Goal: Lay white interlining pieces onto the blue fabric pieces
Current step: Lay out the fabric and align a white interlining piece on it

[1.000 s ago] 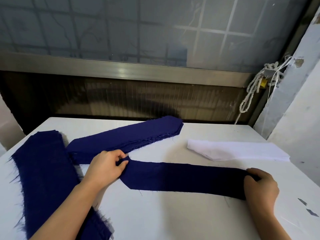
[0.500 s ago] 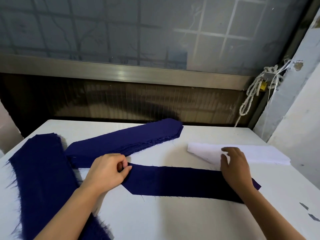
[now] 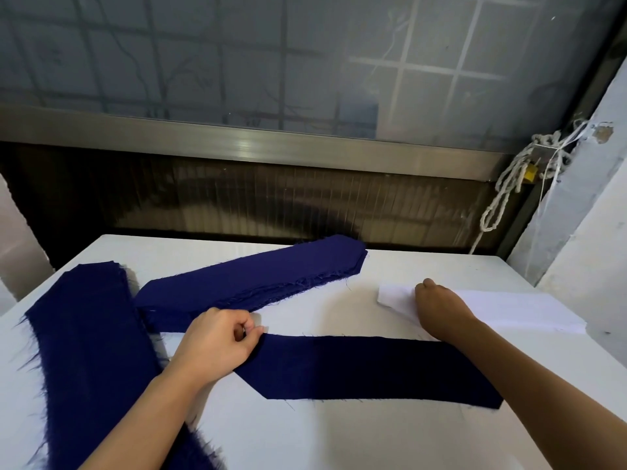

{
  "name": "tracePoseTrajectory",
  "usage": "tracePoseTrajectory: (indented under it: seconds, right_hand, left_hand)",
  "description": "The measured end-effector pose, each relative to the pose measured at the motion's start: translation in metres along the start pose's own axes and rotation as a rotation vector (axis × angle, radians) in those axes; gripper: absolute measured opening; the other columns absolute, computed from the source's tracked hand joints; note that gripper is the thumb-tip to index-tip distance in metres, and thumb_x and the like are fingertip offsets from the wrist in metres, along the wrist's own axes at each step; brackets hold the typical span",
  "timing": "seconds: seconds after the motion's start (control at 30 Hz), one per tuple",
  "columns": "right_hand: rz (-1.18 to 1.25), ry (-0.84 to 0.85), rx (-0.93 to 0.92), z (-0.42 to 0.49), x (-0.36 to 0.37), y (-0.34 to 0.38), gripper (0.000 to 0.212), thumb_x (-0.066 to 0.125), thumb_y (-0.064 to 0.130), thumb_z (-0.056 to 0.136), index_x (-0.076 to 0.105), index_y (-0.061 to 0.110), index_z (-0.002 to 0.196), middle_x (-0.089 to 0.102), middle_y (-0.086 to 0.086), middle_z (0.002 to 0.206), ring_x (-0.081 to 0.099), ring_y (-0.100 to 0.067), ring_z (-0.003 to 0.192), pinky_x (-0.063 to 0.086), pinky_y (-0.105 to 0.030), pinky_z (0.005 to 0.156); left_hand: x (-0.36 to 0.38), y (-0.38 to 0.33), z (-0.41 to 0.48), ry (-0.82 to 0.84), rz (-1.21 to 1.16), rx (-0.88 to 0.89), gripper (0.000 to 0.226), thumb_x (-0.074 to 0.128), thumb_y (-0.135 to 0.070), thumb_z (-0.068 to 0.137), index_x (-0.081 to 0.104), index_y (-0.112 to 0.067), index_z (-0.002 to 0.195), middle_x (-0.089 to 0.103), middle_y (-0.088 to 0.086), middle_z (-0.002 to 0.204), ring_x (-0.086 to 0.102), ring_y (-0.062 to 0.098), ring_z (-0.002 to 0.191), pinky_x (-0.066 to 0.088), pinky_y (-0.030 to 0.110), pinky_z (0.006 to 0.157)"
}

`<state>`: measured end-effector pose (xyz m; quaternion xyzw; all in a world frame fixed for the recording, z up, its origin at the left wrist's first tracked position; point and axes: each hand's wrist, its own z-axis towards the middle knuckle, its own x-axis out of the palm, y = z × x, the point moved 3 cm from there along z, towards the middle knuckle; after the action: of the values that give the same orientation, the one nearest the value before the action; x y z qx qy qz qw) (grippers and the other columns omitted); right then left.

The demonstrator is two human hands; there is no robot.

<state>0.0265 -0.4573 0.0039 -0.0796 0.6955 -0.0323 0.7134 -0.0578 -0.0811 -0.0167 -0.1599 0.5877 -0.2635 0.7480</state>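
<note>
A single long blue fabric piece [image 3: 366, 368] lies flat across the middle of the white table [image 3: 339, 435]. My left hand [image 3: 217, 344] pinches its pointed left end between thumb and curled fingers. My right hand [image 3: 437, 305] reaches past the strip and rests on the left end of the stack of white interlining pieces [image 3: 509, 308] at the right rear; its fingertips are curled down onto the top sheet. Whether a sheet is lifted cannot be told.
A stack of blue pieces [image 3: 251, 283] lies diagonally at the rear middle. Another blue stack [image 3: 88, 361] runs along the left edge. A wall [image 3: 583, 266] borders the table's right side, with a knotted rope [image 3: 509, 178] hanging in the corner.
My right hand left the strip's right end and moved up and back onto the white interlining stack. My left hand kept its pinch on the strip's left end.
</note>
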Motion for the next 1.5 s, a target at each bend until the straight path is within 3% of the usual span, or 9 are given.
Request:
tracePoseTrajectory:
  seconds: [0.2,0.43,0.57,0.67,0.8,1.0,1.2,1.3,1.5]
  right_hand:
    - [0.071,0.034,-0.075,0.003,-0.002,-0.005,0.028,0.039,0.034,0.100,0.049,0.013,0.117,0.053,-0.007,0.114,0.051,-0.017,0.087,0.044,-0.027,0.078]
    - [0.008,0.036,-0.103,0.006,-0.001,-0.003,0.025,0.043,0.025,0.099,0.050,0.015,0.121,0.053,-0.008,0.114,0.059,-0.023,0.095,0.050,-0.030,0.084]
    - [0.057,0.004,-0.100,0.002,-0.001,-0.009,0.019,0.041,0.023,0.099,0.054,0.015,0.110,0.054,-0.007,0.106,0.058,-0.023,0.086,0.046,-0.029,0.075]
    - [0.137,-0.065,-0.081,-0.001,-0.001,-0.013,0.012,0.044,0.024,0.097,0.051,0.020,0.089,0.051,-0.002,0.092,0.051,-0.020,0.077,0.036,-0.025,0.067]
    - [0.251,-0.087,-0.026,-0.002,0.001,-0.018,0.017,0.050,0.024,0.095,0.053,0.020,0.079,0.052,0.000,0.083,0.051,-0.017,0.075,0.031,-0.020,0.058]
    - [0.402,-0.060,0.123,-0.001,0.005,-0.029,0.023,0.048,0.024,0.095,0.064,0.011,0.084,0.061,-0.006,0.086,0.055,-0.021,0.079,0.045,-0.029,0.068]
    - [0.593,-0.078,0.197,-0.005,0.007,-0.036,0.023,0.046,0.017,0.096,0.066,0.008,0.089,0.065,-0.008,0.091,0.059,-0.026,0.085,0.048,-0.034,0.076]
    - [0.796,-0.067,0.238,-0.010,0.004,-0.045,0.019,0.050,0.015,0.094,0.063,0.005,0.084,0.066,-0.012,0.082,0.062,-0.030,0.081,0.049,-0.033,0.069]
    - [0.743,-0.308,0.177,-0.027,-0.033,-0.039,0.020,0.054,0.017,0.089,0.055,0.007,0.072,0.055,-0.009,0.074,0.053,-0.025,0.070,0.041,-0.032,0.061]
  left_hand:
    - [-0.001,0.000,0.000,-0.007,-0.023,-0.016,0.037,0.066,-0.040,0.090,0.055,-0.027,0.058,0.056,-0.009,0.048,0.048,0.010,0.046,0.038,0.023,0.053]
    - [-0.001,0.000,-0.001,-0.018,-0.024,-0.010,0.036,0.066,-0.040,0.090,0.056,-0.024,0.060,0.057,-0.008,0.050,0.049,0.012,0.048,0.041,0.023,0.053]
    - [0.000,0.001,-0.001,-0.012,-0.031,-0.015,0.035,0.065,-0.041,0.090,0.057,-0.024,0.060,0.059,-0.007,0.051,0.052,0.015,0.051,0.045,0.024,0.056]
    - [0.000,0.001,-0.001,-0.014,-0.032,-0.020,0.035,0.066,-0.041,0.090,0.058,-0.024,0.061,0.060,-0.008,0.053,0.051,0.011,0.050,0.042,0.021,0.054]
    - [0.000,0.001,-0.001,-0.014,-0.030,-0.024,0.035,0.066,-0.041,0.090,0.057,-0.026,0.060,0.059,-0.012,0.052,0.051,0.009,0.050,0.040,0.020,0.054]
    - [0.000,0.002,-0.001,-0.019,-0.046,-0.033,0.036,0.066,-0.040,0.091,0.056,-0.025,0.060,0.059,-0.010,0.053,0.051,0.009,0.050,0.041,0.020,0.054]
    - [0.000,0.002,0.000,-0.028,-0.078,-0.039,0.037,0.066,-0.039,0.091,0.055,-0.026,0.058,0.057,-0.011,0.052,0.049,0.008,0.050,0.040,0.022,0.053]
    - [0.000,0.002,0.000,-0.033,-0.079,-0.036,0.037,0.066,-0.038,0.091,0.055,-0.025,0.058,0.056,-0.012,0.051,0.048,0.007,0.050,0.040,0.022,0.053]
    - [0.000,0.001,0.001,-0.038,-0.090,-0.020,0.036,0.066,-0.037,0.092,0.057,-0.024,0.059,0.059,-0.008,0.054,0.052,0.012,0.052,0.043,0.025,0.055]
